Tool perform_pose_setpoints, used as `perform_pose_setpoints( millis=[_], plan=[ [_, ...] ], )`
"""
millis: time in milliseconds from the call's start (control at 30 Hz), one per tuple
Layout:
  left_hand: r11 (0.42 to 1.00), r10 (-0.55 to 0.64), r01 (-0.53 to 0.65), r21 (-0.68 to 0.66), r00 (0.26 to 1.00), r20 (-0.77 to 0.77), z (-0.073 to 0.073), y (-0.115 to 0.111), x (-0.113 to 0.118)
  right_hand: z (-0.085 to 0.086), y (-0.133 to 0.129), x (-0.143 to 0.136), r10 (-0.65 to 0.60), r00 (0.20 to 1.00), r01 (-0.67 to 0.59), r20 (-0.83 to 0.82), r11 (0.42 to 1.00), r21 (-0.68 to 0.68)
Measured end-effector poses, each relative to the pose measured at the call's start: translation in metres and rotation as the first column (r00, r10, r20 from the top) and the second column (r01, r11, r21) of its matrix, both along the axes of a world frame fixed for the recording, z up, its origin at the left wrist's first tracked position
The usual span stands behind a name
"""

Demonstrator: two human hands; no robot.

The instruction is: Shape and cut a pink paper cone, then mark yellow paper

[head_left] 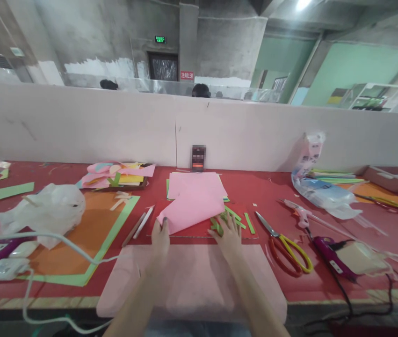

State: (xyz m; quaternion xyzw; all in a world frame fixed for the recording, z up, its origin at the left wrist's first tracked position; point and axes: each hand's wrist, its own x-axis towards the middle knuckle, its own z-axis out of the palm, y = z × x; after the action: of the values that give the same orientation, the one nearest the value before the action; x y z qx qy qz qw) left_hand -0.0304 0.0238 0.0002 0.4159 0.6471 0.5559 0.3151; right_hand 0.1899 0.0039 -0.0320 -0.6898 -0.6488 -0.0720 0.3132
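My left hand [160,235] pinches the lower left corner of a pink paper sheet [195,210], which lies tilted over the work area. Beneath its right edge, my right hand [228,230] rests with fingers spread on green paper strips [249,223], some of them partly under the fingers. A red sheet [184,230] shows below the pink one. More pink and green paper [179,181] is stacked just behind. Under my forearms is a large pale pink mat [199,276].
Scissors [285,243] and a pink glue gun [302,214] lie to the right, near a power strip [335,257]. Two pens [143,223] are left of my left hand. Farther left are a crumpled plastic bag [49,206], orange paper [79,238] and white cables. A phone [198,158] leans against the partition.
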Motion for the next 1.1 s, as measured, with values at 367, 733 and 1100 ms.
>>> perform_pose_setpoints(
  millis=[367, 733, 1100],
  plan=[
    [1.000, -0.019, 0.018, 0.016, 0.998, 0.057, -0.002, 0.001, -0.001, 0.006, 0.038, 0.036, -0.133, 0.988, 0.136, 0.076, 0.990, -0.027],
    [1.000, 0.016, -0.018, 0.009, 0.980, 0.196, -0.009, 0.001, -0.002, 0.027, 0.029, 0.026, -0.173, 0.984, 0.160, 0.046, 0.966, 0.203],
    [0.994, 0.045, -0.062, 0.090, 0.984, 0.174, 0.016, -0.011, 0.003, 0.031, 0.031, 0.014, -0.060, 0.972, 0.085, -0.226, 0.991, 0.107]
  ],
)
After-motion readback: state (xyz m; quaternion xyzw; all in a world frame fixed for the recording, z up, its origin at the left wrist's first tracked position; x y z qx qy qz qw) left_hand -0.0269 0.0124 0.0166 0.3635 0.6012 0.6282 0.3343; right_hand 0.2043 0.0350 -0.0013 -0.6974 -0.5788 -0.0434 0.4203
